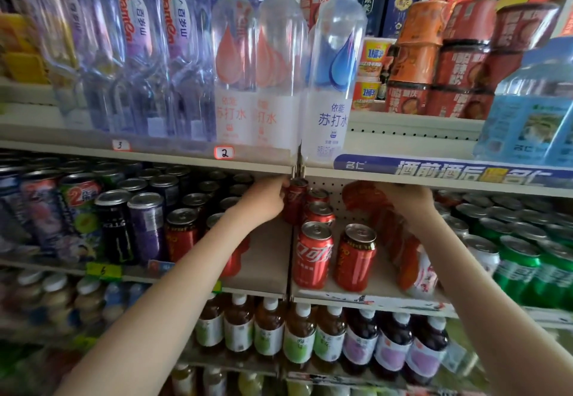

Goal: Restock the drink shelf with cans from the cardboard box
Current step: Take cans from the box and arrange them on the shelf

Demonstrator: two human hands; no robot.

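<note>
L hand (266, 200): fingertips hidden behind the red can (294, 202) it grips. R hand (407, 200): fingers out of sight on far side of a red blur (366, 200), can or pack, can't tell; grip unclear. Red row (409, 259) below R wrist smeared, labels unreadable. Far-left cans (37, 216) blurred. Blue jug (533, 107) & green cans (545, 271) cut by right edge. Bottom bottles (214, 380) cut by lower edge, water bottles (77, 23) by top edge.
</note>
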